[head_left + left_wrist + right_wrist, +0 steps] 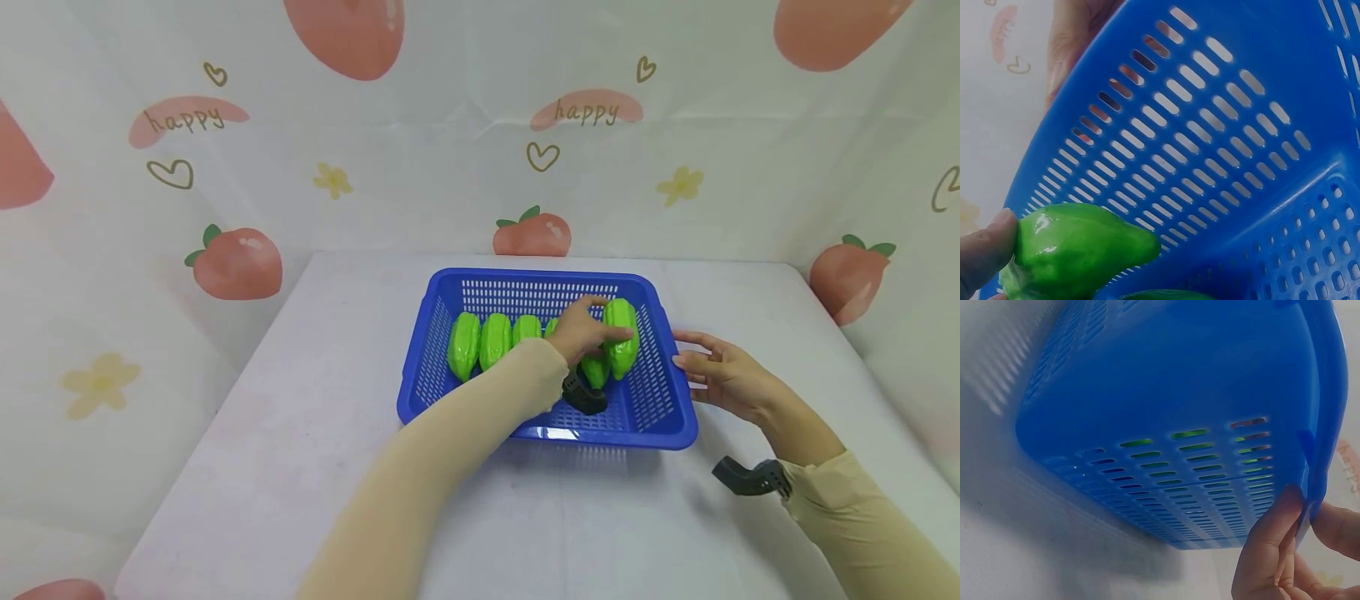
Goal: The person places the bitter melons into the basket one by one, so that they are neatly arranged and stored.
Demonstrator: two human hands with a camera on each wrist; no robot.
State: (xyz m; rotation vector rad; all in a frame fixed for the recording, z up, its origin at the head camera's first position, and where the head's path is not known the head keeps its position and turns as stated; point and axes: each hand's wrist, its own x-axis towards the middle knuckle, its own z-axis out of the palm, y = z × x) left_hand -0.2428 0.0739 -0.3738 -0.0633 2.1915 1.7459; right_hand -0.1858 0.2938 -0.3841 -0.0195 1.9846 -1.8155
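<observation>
A blue plastic basket [420,350] with slotted walls stands on the table. My left hand [581,332] reaches into its right part and pinches a green star fruit [621,317], raised near the right wall. In the left wrist view, the thumb presses the blunt end of this star fruit [1079,250] and its pointed end faces the wall. Several more green star fruits [465,346] lie in a row in the basket, some partly hidden by my left arm. My right hand [731,379] grips the basket's right rim, its fingers [1269,550] against the outside wall.
The white table [300,467] extends on both sides of the basket and in front of it. Behind stands a white cloth backdrop [420,192] printed with peaches. A dark wrist device [750,477] sticks out from my right wrist, another [585,396] from my left.
</observation>
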